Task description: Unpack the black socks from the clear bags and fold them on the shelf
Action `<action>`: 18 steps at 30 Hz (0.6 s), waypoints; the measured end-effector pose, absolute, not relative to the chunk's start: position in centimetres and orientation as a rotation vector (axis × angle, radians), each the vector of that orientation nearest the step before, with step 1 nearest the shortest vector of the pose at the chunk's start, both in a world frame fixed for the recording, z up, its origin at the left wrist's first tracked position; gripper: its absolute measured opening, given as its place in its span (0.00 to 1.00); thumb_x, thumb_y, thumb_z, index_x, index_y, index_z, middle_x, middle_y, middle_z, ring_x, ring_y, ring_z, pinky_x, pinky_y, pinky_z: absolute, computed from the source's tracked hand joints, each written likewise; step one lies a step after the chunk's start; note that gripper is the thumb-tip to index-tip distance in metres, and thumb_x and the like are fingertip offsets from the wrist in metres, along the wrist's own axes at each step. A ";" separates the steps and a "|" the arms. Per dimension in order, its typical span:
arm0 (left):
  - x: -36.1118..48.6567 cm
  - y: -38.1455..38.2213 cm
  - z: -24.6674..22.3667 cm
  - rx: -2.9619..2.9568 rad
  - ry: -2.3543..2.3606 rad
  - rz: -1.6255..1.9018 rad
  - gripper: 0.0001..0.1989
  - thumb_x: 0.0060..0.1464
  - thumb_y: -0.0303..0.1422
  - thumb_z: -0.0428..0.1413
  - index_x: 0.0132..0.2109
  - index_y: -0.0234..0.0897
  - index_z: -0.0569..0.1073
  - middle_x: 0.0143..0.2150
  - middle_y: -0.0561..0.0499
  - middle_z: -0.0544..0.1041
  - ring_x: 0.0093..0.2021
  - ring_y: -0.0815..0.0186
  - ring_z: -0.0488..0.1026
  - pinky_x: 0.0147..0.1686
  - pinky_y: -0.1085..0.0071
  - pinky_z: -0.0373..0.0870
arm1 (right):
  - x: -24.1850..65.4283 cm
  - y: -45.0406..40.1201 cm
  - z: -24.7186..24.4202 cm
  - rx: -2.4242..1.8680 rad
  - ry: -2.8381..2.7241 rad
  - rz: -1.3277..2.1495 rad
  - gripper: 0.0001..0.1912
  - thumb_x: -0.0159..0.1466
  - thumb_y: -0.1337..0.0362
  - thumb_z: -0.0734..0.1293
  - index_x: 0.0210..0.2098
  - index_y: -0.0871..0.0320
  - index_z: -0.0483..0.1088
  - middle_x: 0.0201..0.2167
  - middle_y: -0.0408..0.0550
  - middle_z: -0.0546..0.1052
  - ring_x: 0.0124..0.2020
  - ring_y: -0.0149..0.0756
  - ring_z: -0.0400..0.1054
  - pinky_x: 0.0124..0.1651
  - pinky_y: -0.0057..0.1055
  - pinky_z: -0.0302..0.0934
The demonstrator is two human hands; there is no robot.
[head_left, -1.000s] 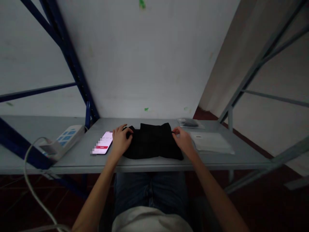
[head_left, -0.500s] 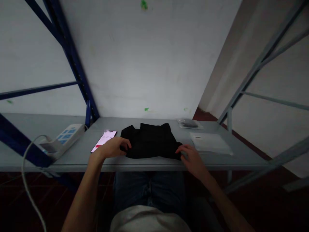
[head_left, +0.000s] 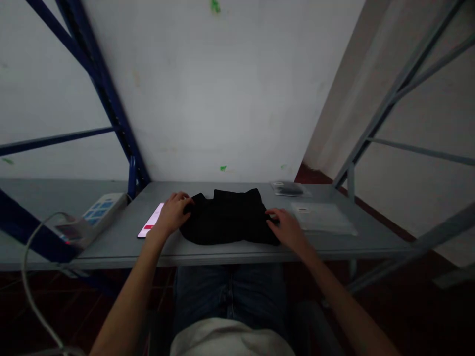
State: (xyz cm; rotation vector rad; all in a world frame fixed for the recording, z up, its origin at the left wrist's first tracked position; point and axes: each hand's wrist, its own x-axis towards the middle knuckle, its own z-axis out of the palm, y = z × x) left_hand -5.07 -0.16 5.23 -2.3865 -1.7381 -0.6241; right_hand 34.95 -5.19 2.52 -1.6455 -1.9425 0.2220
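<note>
Saw the black cloth [head_left: 230, 220] lying on the grey shelf [head_left: 222, 254], between left hand [head_left: 173, 211] and right hand [head_left: 287, 228]. Found both loosely curved at its side edges — could not tell whether gripping. Noticed 1 small label [head_left: 303, 210] each on white packet [head_left: 326, 220] and dark-filled packet [head_left: 291, 189], plus a lit phone [head_left: 151, 222] — could not read any writing.

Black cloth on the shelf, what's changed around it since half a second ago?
Both hands have moved away from the person: the left hand along the black cloth's left side toward its far corner, the right hand up from its near right corner. Whether either grips it is unclear. The phone, power strip and white packet stayed put.
</note>
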 end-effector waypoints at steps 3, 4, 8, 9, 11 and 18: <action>-4.9 0.8 5.2 -2.429 -1.682 -0.713 0.09 0.53 0.32 0.57 0.41 0.43 0.80 0.54 0.43 0.78 0.57 0.47 0.71 0.58 0.51 0.69 | 34.6 -3.7 1.7 -1.673 -1.996 0.166 0.17 0.65 0.66 0.69 0.54 0.54 0.75 0.47 0.49 0.77 0.44 0.38 0.74 0.51 0.33 0.65; -4.8 1.1 5.3 -2.454 -1.674 -0.770 0.09 0.55 0.34 0.56 0.40 0.42 0.80 0.52 0.43 0.79 0.56 0.49 0.73 0.58 0.53 0.69 | 34.5 -3.4 1.5 -1.672 -2.013 0.146 0.17 0.65 0.66 0.69 0.53 0.54 0.76 0.46 0.49 0.77 0.45 0.38 0.74 0.51 0.33 0.65; -4.4 2.4 5.3 -2.373 -1.878 -0.970 0.16 0.65 0.44 0.49 0.44 0.40 0.76 0.40 0.46 0.82 0.41 0.55 0.79 0.45 0.62 0.73 | 34.5 -2.3 1.2 -1.655 -2.002 0.084 0.11 0.66 0.67 0.68 0.48 0.53 0.78 0.44 0.48 0.80 0.44 0.40 0.74 0.50 0.34 0.65; -4.3 2.8 5.3 -2.295 -1.958 -0.976 0.18 0.66 0.46 0.47 0.45 0.40 0.76 0.38 0.47 0.82 0.39 0.56 0.79 0.42 0.64 0.72 | 34.6 -2.0 1.2 -1.643 -1.989 0.079 0.11 0.67 0.67 0.68 0.47 0.53 0.79 0.43 0.48 0.81 0.44 0.40 0.75 0.49 0.34 0.65; -4.1 3.6 5.2 -2.169 -2.064 -0.937 0.19 0.66 0.48 0.47 0.47 0.40 0.75 0.36 0.47 0.82 0.38 0.55 0.79 0.40 0.65 0.71 | 34.6 -1.4 1.2 -1.616 -1.953 0.074 0.10 0.68 0.66 0.67 0.46 0.53 0.79 0.43 0.48 0.82 0.43 0.40 0.75 0.48 0.33 0.65; -3.7 5.4 4.9 -2.159 -2.181 -0.712 0.13 0.66 0.42 0.52 0.49 0.40 0.75 0.41 0.44 0.82 0.44 0.53 0.79 0.44 0.62 0.71 | 34.0 2.2 1.3 -1.576 -1.791 -0.031 0.14 0.70 0.61 0.63 0.44 0.56 0.80 0.39 0.51 0.79 0.39 0.39 0.72 0.48 0.34 0.63</action>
